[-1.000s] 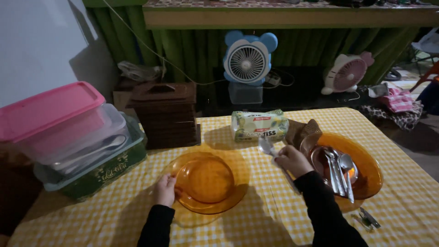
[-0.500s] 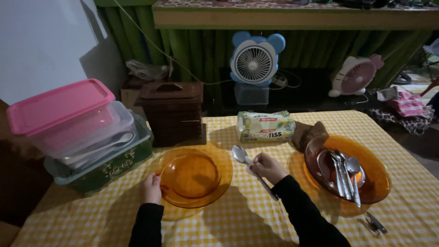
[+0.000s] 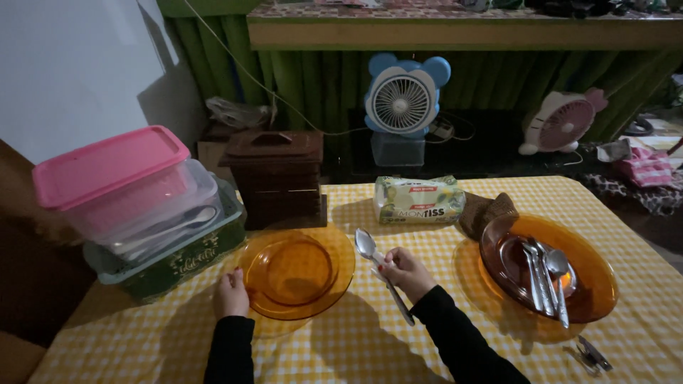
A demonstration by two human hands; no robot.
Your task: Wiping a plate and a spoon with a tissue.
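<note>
Head view: at a table (image 3: 441, 341) under a yellow checked cloth, my right hand (image 3: 403, 271) is closed around the middle of a spoon (image 3: 379, 271), bowl pointing away from me and handle trailing back toward my sleeve. The spoon sits just right of an amber plate (image 3: 295, 269), its bowl close to the rim; I cannot tell whether it touches the cloth. My left hand (image 3: 231, 294) rests at the plate's near-left edge, fingers curled loosely and touching the rim, gripping nothing that I can see.

To the right, well apart from the spoon, a second amber plate (image 3: 590, 267) carries a smaller dish with several pieces of cutlery (image 3: 546, 274) lying across it. A tissue pack (image 3: 418, 200) lies at the far side of the table between the two plates, with a brown box (image 3: 279, 174) to its left. At the left edge, a clear tub with a pink lid (image 3: 107, 163) is stacked on a green container (image 3: 181, 259). Two small fans (image 3: 407, 96) stand on the floor beyond the table.
</note>
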